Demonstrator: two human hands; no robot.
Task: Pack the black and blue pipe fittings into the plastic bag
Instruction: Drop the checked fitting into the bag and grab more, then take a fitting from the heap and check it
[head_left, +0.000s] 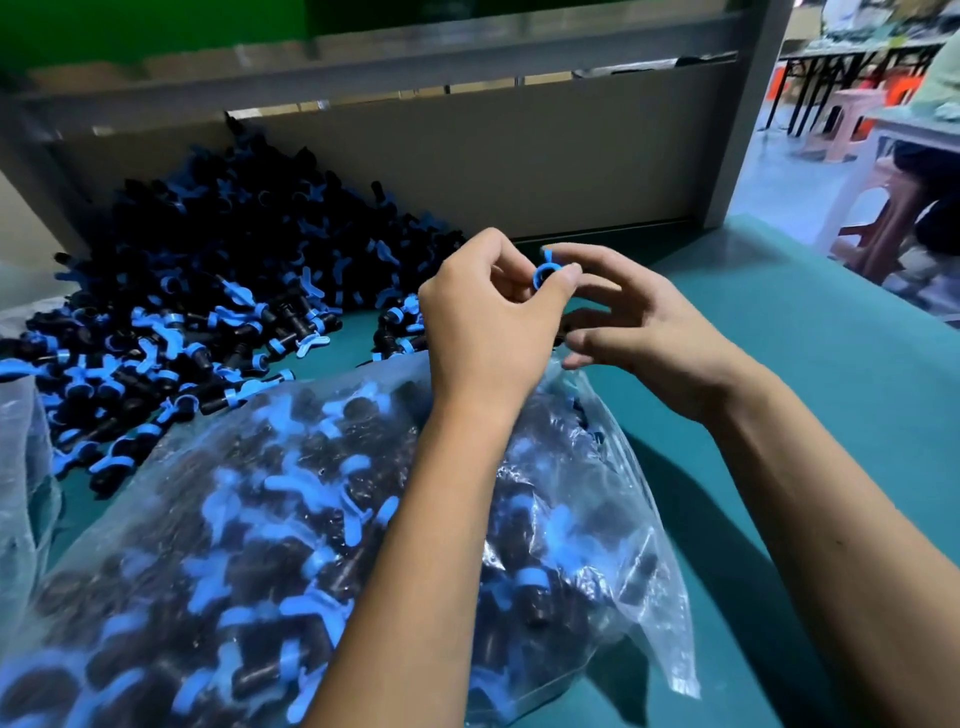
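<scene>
The left hand (488, 317) pinches a fitting (544, 273) by its blue ring; the right hand (639, 327) hovers just beside, fingers loose, holding nothing. The bag (597, 493) mouth lies directly below both, well filled; the loose pile (197, 291) sits left on the desk (831, 415).

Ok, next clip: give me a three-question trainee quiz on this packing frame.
1. True or false: the plastic bag already holds many fittings.
2. Which hand pinches the blue ring? A) left hand B) right hand
3. Fill in: the loose pile of fittings lies to the ____ of the bag, on the green table.

Key: 1 true; 2 A, with the right hand's fingertips close by it; 3 left.
</scene>
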